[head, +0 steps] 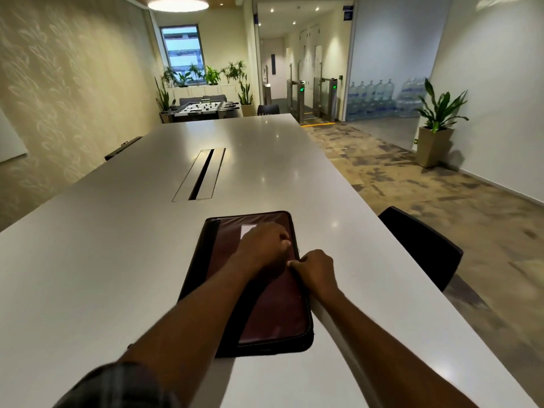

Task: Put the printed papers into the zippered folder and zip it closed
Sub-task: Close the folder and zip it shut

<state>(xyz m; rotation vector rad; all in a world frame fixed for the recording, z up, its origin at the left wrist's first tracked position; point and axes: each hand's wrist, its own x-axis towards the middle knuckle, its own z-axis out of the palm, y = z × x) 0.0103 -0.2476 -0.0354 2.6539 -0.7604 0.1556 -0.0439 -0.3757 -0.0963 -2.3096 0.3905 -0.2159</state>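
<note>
A dark brown zippered folder [273,316] with a black spine and zip edging lies flat and closed on the white table [103,260], near its right edge. A small white patch shows on its cover under my fingers. My left hand [262,245] presses down on the cover, fingers curled. My right hand [316,273] is pinched at the folder's right edge, about halfway along, where the zip runs; the zip pull itself is hidden by my fingers. No loose printed papers are in view.
A long cable slot [201,175] is set into the table's middle beyond the folder. A black chair [424,248] stands at the table's right side. Another chair back [122,147] shows at the left edge. A potted plant [435,136] stands by the right wall.
</note>
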